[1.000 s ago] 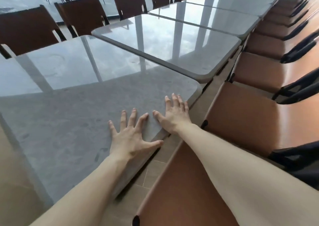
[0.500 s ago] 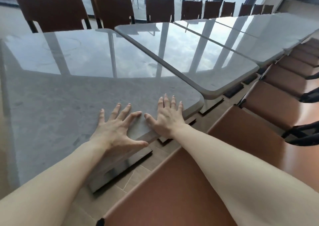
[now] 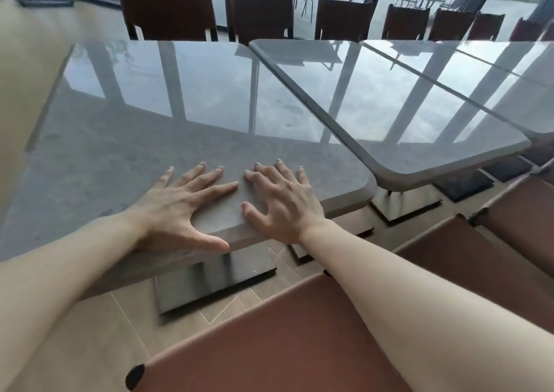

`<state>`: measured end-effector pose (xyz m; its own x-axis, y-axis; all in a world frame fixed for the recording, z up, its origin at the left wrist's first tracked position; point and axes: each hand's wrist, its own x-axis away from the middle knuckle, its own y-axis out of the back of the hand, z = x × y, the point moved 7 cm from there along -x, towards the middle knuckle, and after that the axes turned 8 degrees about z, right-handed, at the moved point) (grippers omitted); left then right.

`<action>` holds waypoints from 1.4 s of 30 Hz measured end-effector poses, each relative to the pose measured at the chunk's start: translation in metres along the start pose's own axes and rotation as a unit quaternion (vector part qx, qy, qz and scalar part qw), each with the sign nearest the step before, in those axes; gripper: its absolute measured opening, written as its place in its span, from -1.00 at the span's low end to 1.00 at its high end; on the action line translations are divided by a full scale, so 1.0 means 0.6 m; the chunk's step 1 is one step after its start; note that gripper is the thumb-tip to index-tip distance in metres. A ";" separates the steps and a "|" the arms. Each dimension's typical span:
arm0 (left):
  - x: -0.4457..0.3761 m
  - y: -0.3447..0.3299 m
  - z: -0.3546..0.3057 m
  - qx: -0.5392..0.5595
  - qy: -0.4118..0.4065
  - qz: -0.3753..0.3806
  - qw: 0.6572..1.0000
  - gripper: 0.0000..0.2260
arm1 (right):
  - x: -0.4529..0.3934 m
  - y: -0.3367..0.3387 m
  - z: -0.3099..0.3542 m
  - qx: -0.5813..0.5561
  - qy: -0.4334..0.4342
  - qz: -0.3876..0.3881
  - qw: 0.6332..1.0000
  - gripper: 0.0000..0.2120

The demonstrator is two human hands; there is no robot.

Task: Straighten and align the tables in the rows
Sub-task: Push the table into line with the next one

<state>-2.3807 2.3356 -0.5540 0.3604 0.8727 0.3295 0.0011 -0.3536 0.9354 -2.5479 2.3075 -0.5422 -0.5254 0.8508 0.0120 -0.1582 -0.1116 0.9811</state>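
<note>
A glossy grey table (image 3: pixel 150 128) fills the middle of the view, its near edge facing me. My left hand (image 3: pixel 183 202) lies flat on its top with fingers spread and the thumb along the near edge. My right hand (image 3: pixel 281 196) presses flat beside it, close to the table's rounded right corner. A second grey table (image 3: pixel 389 101) stands to the right, its side edge running at an angle to the first, with a wedge-shaped gap widening toward me. A third table (image 3: pixel 494 77) follows further right.
Dark brown chairs (image 3: pixel 168 11) line the far side of the tables before a glass wall. Orange-brown seat backs (image 3: pixel 284 340) stand between me and the tables. Black table bases (image 3: pixel 215 280) rest on the tan tiled floor.
The view has swung left and closer. Both hands stay flat on the near table. The gap beside the second table shows more of the black bases.
</note>
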 end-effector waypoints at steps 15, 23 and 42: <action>-0.015 0.006 0.009 -0.022 -0.022 0.010 0.999 -0.05 | -0.007 0.000 -0.001 -0.009 0.004 0.012 1.000 -0.37; -0.017 0.007 0.010 -0.024 -0.027 0.008 0.999 -0.05 | -0.009 0.000 -0.003 -0.010 0.005 0.005 1.000 -0.40; -0.043 0.021 0.034 -0.020 -0.043 0.015 0.999 -0.07 | -0.035 0.001 -0.005 -0.013 0.000 0.002 1.000 -0.40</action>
<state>-2.3709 2.3017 -0.5533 0.4379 0.8293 0.3470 -0.0479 -0.3639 0.9302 -2.5395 2.2880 -0.5426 -0.5255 0.8506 0.0161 -0.1773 -0.1280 0.9758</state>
